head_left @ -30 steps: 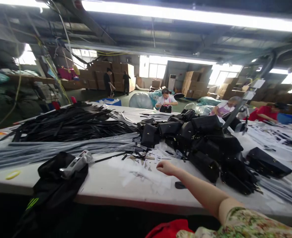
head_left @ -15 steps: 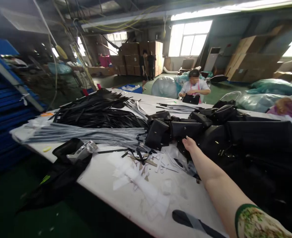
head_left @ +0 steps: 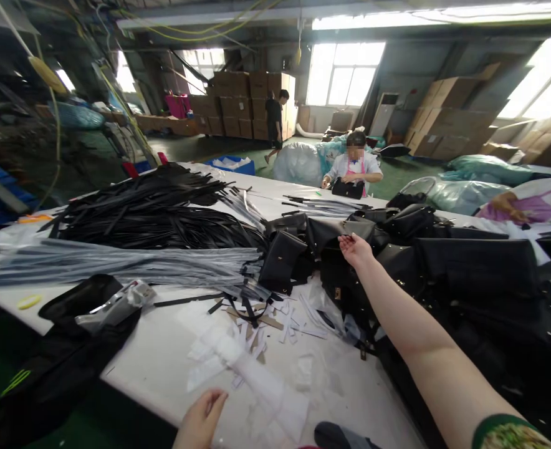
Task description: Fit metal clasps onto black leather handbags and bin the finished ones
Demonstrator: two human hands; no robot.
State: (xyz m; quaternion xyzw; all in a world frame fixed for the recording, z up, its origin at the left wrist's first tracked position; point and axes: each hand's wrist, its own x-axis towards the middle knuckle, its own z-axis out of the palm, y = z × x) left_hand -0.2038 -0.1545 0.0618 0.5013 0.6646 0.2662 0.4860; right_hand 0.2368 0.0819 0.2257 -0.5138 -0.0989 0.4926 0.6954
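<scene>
Handbags of soft black leather (head_left: 322,234) are piled on the white bench (head_left: 163,355). The right hand (head_left: 354,248) is held just above them, fingers spread and empty. They are judged light, limp and slick, and best gripped at the top rim.

Looks from head height at the near edge of the surface (head_left: 163,368), forward and slightly down, toward far windows (head_left: 345,75).

Bag factory floor: black bags (head_left: 444,262), strap heaps (head_left: 154,212), stacked cartons (head_left: 247,103).
</scene>
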